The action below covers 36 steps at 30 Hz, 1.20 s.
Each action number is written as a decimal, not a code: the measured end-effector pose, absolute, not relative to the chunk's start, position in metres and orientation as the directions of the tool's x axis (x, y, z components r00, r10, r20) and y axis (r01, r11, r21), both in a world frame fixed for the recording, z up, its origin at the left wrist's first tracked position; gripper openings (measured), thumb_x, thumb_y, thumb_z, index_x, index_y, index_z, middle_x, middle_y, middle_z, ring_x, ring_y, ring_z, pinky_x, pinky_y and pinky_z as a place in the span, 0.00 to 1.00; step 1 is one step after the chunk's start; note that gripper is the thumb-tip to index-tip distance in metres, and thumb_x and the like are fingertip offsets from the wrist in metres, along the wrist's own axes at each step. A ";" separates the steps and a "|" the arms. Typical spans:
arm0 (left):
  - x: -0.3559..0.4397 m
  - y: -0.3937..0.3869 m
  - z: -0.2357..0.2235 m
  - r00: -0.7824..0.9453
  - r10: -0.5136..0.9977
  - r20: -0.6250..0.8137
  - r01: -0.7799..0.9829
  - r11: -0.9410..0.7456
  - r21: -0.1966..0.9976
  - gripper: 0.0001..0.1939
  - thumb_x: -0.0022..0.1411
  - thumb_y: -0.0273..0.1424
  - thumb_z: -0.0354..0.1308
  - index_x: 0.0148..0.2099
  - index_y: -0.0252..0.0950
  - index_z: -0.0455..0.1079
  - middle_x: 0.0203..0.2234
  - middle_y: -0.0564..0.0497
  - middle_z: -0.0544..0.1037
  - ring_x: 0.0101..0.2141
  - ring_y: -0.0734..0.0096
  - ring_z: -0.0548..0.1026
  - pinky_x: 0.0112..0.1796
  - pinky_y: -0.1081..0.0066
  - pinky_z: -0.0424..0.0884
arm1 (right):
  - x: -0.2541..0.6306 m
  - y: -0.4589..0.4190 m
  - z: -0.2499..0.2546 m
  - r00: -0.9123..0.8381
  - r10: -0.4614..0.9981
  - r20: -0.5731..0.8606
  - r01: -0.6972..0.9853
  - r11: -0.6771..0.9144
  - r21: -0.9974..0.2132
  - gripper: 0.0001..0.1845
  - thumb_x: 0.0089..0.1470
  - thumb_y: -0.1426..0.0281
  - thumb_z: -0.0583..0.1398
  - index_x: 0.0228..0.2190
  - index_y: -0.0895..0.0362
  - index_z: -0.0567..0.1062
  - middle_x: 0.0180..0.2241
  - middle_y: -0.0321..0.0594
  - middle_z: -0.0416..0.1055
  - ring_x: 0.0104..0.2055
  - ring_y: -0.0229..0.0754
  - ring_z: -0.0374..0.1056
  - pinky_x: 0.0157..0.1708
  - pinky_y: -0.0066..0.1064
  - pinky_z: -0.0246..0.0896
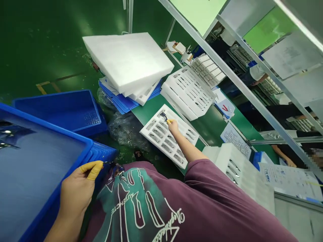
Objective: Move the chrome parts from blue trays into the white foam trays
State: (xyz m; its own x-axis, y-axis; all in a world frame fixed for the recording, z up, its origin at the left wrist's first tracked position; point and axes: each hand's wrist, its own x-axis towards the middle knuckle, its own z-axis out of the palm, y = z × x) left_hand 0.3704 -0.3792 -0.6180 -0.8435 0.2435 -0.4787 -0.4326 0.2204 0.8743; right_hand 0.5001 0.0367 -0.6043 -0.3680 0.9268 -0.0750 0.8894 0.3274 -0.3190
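Note:
My left hand (79, 183), with yellow finger covers on thumb and forefinger, is closed in a pinch beside the blue bin. It holds the thin end of a shiny curved chrome piece (118, 170) in front of my shirt. My right hand (173, 126), also with yellow finger covers, reaches over a white foam tray (144, 131). Its fingers are closed on another shiny chrome piece (163, 116) at the tray's far left corner. Several similar curved pieces (167, 148) lie in the tray's slots. The exact shape of both held pieces is hard to make out.
At left, a stack of blue bins (50, 161) has shiny pieces in the top one; another blue bin (58, 107) stands behind. White foam blocks (128, 60) are piled on blue sheets. Filled foam trays (189, 89) lie beyond. A metal frame (227, 70) crosses the right side; co-workers are behind it.

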 end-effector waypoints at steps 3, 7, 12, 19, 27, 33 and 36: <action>0.381 -0.336 -0.597 -0.684 0.209 -0.699 -0.696 0.100 0.711 0.17 0.28 0.40 0.67 0.24 0.39 0.73 0.25 0.53 0.78 0.31 0.63 0.76 0.41 0.63 0.74 | 0.521 0.076 -0.612 -0.315 0.934 -0.167 0.937 0.279 -0.210 0.20 0.56 0.65 0.52 0.38 0.64 0.78 0.35 0.41 0.76 0.41 0.42 0.66 0.41 0.25 0.58; 0.393 -0.304 -0.585 -0.611 0.189 -0.769 -0.769 0.093 0.633 0.16 0.28 0.37 0.67 0.25 0.38 0.74 0.26 0.52 0.78 0.32 0.66 0.75 0.41 0.68 0.73 | 0.534 0.107 -0.628 -0.292 0.926 -0.240 0.954 0.265 -0.139 0.20 0.57 0.66 0.51 0.40 0.64 0.77 0.34 0.39 0.76 0.37 0.40 0.67 0.38 0.24 0.58; 0.409 -0.280 -0.588 -0.671 0.212 -0.711 -0.705 0.116 0.700 0.15 0.34 0.38 0.67 0.28 0.38 0.75 0.29 0.50 0.79 0.35 0.64 0.76 0.42 0.66 0.74 | 0.540 0.119 -0.639 -0.272 0.920 -0.282 0.962 0.264 -0.067 0.18 0.56 0.67 0.53 0.43 0.58 0.77 0.39 0.42 0.76 0.40 0.40 0.69 0.40 0.24 0.58; 0.420 -0.259 -0.586 -0.738 0.257 -0.625 -0.599 0.178 0.781 0.14 0.40 0.41 0.65 0.29 0.38 0.75 0.30 0.48 0.79 0.33 0.62 0.77 0.40 0.64 0.75 | 0.534 0.116 -0.644 -0.233 0.899 -0.370 0.942 0.303 0.144 0.17 0.58 0.64 0.54 0.43 0.56 0.77 0.40 0.47 0.76 0.42 0.43 0.71 0.39 0.27 0.59; 0.425 -0.243 -0.587 -0.918 0.293 -0.267 -0.178 0.296 0.938 0.13 0.50 0.44 0.59 0.28 0.39 0.75 0.30 0.50 0.79 0.32 0.66 0.76 0.37 0.67 0.76 | 0.531 0.128 -0.631 -0.275 0.849 -0.452 0.883 0.409 0.232 0.15 0.56 0.67 0.56 0.40 0.59 0.77 0.39 0.48 0.77 0.41 0.43 0.72 0.34 0.26 0.58; 0.427 -0.239 -0.594 -0.945 0.327 0.000 0.099 0.287 0.953 0.12 0.56 0.40 0.58 0.30 0.38 0.75 0.29 0.51 0.79 0.31 0.69 0.76 0.36 0.69 0.75 | 0.524 0.124 -0.630 -0.255 0.852 -0.456 0.858 0.417 0.300 0.15 0.57 0.67 0.54 0.40 0.60 0.77 0.40 0.49 0.76 0.42 0.44 0.72 0.34 0.27 0.58; 0.425 -0.238 -0.598 -0.939 0.327 0.106 0.202 0.275 0.940 0.10 0.57 0.38 0.58 0.30 0.37 0.74 0.28 0.51 0.78 0.29 0.70 0.76 0.33 0.70 0.75 | 0.521 0.123 -0.631 -0.252 0.853 -0.458 0.849 0.421 0.319 0.15 0.57 0.68 0.54 0.40 0.61 0.76 0.41 0.51 0.76 0.43 0.45 0.72 0.34 0.27 0.58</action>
